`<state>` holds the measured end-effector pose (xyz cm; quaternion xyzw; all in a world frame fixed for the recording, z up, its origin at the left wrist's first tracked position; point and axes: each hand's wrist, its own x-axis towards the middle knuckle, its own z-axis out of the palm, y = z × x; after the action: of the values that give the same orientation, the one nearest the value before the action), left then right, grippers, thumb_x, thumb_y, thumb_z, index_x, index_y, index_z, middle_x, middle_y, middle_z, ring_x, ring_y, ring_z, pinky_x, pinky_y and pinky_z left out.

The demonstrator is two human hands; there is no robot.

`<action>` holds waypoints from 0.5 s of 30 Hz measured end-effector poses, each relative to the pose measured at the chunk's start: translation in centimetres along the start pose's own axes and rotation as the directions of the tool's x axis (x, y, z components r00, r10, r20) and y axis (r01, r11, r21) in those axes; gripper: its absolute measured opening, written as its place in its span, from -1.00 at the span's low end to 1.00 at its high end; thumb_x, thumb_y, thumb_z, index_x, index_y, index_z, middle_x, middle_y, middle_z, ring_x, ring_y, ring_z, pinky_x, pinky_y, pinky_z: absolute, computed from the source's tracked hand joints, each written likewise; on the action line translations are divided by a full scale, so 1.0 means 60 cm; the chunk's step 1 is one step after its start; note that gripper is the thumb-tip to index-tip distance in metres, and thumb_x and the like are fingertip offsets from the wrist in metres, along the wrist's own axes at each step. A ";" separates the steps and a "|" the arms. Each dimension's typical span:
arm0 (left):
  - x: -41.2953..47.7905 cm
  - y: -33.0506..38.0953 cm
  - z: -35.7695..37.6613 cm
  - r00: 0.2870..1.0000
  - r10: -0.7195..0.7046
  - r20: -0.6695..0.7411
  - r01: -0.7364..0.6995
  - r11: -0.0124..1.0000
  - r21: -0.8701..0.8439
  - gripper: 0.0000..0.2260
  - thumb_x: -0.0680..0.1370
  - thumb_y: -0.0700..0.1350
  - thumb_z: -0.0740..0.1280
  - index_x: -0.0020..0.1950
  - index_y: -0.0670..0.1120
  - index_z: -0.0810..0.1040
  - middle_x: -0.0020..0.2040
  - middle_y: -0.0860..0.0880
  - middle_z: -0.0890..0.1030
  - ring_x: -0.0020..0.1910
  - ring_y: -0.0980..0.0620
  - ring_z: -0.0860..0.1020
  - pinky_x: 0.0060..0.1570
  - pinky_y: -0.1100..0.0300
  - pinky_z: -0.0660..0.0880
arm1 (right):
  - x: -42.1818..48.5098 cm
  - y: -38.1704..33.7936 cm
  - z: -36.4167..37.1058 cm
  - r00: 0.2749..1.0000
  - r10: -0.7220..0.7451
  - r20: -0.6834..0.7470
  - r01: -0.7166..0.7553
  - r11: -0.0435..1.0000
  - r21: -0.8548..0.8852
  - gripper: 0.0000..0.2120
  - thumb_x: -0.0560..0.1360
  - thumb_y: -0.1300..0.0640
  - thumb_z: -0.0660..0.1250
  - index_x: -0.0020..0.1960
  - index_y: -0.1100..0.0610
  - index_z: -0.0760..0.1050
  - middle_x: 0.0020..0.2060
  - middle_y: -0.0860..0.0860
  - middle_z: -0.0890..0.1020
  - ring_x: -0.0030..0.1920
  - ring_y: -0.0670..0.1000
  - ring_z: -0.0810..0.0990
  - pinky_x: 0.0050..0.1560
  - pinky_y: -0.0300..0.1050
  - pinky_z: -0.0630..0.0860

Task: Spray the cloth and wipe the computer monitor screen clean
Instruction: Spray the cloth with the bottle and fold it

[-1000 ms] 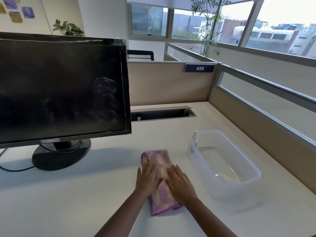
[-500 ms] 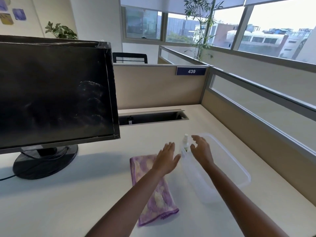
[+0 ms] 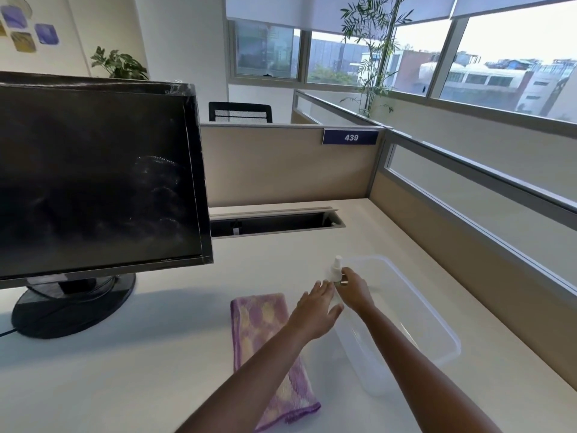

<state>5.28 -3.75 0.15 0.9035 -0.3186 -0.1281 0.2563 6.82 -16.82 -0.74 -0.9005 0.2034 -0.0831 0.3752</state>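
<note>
A black monitor [image 3: 93, 182] stands at the left of the desk, its dark screen smeared with whitish marks. A folded purple and cream cloth [image 3: 262, 320] lies flat on the desk in front of me. A small white spray bottle [image 3: 337, 270] stands beside the near corner of a clear plastic tub [image 3: 437, 326]. My right hand [image 3: 356, 289] is closed around the bottle's body. My left hand [image 3: 318, 310] hovers just left of the bottle with fingers spread, holding nothing and partly over the cloth's right edge.
Beige cubicle partitions [image 3: 281, 164] wall the desk at the back and right. A cable slot [image 3: 268, 221] opens in the desktop behind the monitor. The monitor's round base [image 3: 71, 304] and a cable sit at the left.
Both hands left the cloth and reached forward to the bottle. My right hand has now closed on it, and the left has drawn in beside it.
</note>
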 end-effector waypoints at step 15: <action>-0.021 0.013 -0.101 0.909 -0.067 -0.410 -0.207 0.784 -0.585 -0.69 0.60 -0.05 0.14 0.32 -0.08 0.39 0.34 -0.06 0.47 0.31 0.03 0.41 0.21 0.28 0.31 | -0.114 -0.085 -0.107 0.931 -0.313 -0.188 0.353 0.904 0.242 -0.65 0.49 0.24 0.32 0.26 0.24 0.40 0.02 0.03 0.55 0.01 0.03 0.55 0.03 -0.22 0.47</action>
<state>6.29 -1.13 5.76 0.7632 -0.2323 -0.0231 0.6025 0.26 -14.80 7.42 -0.8536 0.0597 -0.2380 0.4595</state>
